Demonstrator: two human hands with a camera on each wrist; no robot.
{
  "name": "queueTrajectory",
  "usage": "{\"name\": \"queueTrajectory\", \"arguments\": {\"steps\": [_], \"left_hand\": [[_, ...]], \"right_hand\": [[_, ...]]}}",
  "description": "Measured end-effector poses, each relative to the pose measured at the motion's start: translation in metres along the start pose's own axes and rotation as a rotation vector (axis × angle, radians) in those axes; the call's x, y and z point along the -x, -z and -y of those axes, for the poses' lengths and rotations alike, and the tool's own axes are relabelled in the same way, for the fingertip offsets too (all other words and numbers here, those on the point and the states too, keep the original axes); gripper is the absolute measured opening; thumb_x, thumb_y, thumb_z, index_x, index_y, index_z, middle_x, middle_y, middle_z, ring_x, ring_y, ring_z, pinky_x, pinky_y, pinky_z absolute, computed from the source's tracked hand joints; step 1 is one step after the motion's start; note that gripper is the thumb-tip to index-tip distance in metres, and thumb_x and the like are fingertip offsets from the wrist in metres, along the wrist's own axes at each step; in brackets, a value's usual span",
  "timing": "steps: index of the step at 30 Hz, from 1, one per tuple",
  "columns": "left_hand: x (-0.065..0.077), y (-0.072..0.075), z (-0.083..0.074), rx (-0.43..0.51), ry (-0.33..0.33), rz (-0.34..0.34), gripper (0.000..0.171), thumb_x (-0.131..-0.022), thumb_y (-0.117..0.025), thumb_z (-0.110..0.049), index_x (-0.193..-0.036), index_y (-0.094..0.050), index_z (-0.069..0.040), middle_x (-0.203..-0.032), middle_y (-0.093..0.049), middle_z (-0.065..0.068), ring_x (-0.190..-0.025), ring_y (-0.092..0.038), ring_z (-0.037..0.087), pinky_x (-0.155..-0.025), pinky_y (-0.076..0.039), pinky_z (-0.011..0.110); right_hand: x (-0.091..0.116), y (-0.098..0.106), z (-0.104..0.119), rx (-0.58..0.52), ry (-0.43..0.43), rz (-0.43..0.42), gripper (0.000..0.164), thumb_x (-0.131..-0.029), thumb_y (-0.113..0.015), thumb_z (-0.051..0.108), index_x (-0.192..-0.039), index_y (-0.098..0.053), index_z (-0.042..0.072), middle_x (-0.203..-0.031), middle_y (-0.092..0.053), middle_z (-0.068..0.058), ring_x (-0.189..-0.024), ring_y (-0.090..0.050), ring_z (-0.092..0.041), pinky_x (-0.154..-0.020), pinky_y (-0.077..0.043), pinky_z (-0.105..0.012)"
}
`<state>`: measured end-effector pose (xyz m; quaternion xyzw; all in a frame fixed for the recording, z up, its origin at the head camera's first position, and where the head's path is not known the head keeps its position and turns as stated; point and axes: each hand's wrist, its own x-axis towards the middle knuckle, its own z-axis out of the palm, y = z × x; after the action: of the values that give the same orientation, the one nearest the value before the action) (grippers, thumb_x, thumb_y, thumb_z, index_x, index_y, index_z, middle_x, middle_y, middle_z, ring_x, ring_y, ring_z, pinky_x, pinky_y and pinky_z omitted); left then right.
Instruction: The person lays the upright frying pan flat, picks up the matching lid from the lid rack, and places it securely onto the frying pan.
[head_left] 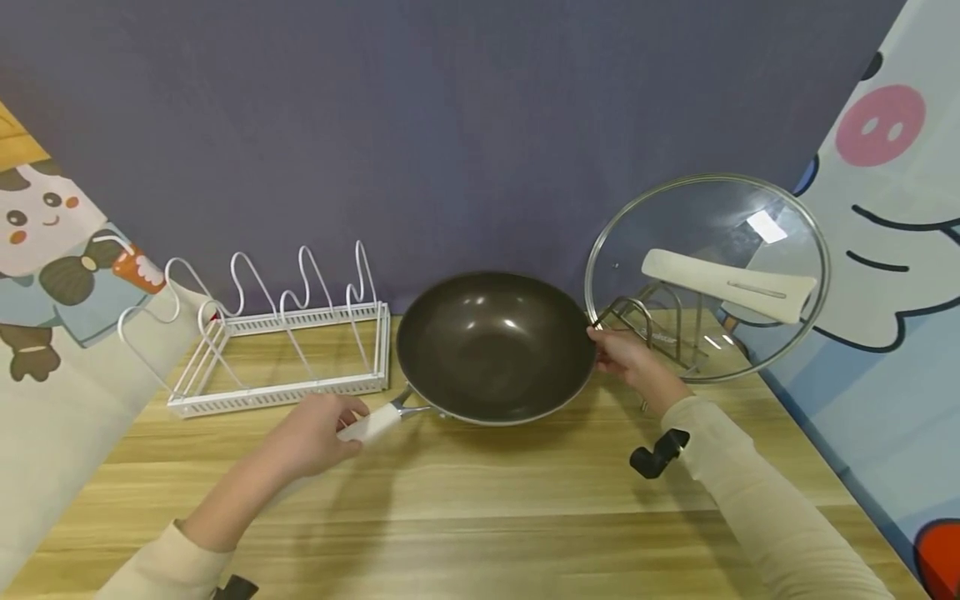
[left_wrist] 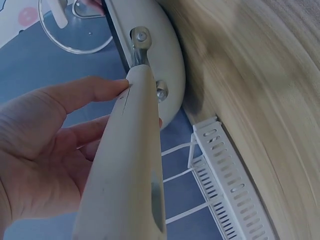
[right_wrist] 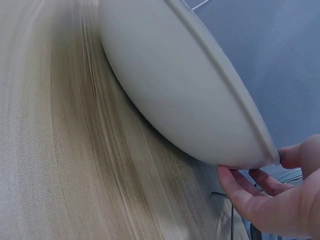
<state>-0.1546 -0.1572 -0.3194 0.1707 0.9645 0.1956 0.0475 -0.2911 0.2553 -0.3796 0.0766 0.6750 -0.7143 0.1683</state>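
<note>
A wok (head_left: pixel 495 350) with a dark inside and a pale outer wall sits in the middle of the wooden table. My left hand (head_left: pixel 318 429) holds its cream handle (head_left: pixel 372 423), which points toward the front left. In the left wrist view the thumb lies on the near side of the handle (left_wrist: pixel 125 160) and the fingers reach behind it. At the wok's right side my right hand (head_left: pixel 626 362) pinches the edge. The right wrist view has the thumb at the rim and the fingertips (right_wrist: pixel 227 175) under the curved outer wall (right_wrist: pixel 180 90).
A white wire rack (head_left: pixel 277 400) with upright loops stands left of the wok. To the right, a large glass lid (head_left: pixel 705 200) with a cream handle (head_left: pixel 727 283) leans upright in a metal stand (head_left: pixel 678 325). A dark wall panel (head_left: pixel 480 125) rises behind, with cartoon-printed walls (head_left: pixel 900 250) at the sides.
</note>
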Motion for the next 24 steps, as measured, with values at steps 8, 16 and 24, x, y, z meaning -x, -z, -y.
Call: {"name": "queueTrajectory", "arguments": {"steps": [8,16,24], "left_hand": [[0.000,0.003,0.003,-0.033,-0.024,-0.003,0.031,-0.069,-0.075,-0.006,-0.099,-0.069,0.002,-0.081,-0.073,0.012,-0.075,-0.068,0.022,-0.068,-0.058,0.036],[0.005,0.005,0.008,-0.020,-0.040,-0.006,0.029,-0.068,-0.075,-0.005,-0.096,-0.070,0.002,-0.079,-0.073,0.011,-0.072,-0.067,0.018,-0.064,-0.056,0.031],[0.008,0.005,0.013,-0.015,-0.034,-0.023,0.027,-0.068,-0.075,-0.004,-0.094,-0.070,-0.001,-0.077,-0.072,0.008,-0.069,-0.064,0.014,-0.061,-0.054,0.028]], "right_hand": [[0.004,-0.004,-0.001,0.059,-0.008,-0.020,0.017,-0.100,-0.044,0.011,-0.087,-0.055,0.009,-0.066,-0.061,0.008,-0.062,-0.058,-0.004,-0.064,-0.054,-0.016],[0.008,-0.007,-0.004,0.098,0.010,0.027,0.011,-0.101,-0.041,0.013,-0.101,-0.049,0.005,-0.074,-0.060,0.008,-0.068,-0.059,-0.003,-0.067,-0.054,-0.015],[0.016,-0.009,-0.007,0.176,0.014,0.004,0.020,-0.101,-0.041,0.014,-0.109,-0.052,-0.001,-0.074,-0.061,0.010,-0.068,-0.059,-0.002,-0.067,-0.054,-0.013]]}}
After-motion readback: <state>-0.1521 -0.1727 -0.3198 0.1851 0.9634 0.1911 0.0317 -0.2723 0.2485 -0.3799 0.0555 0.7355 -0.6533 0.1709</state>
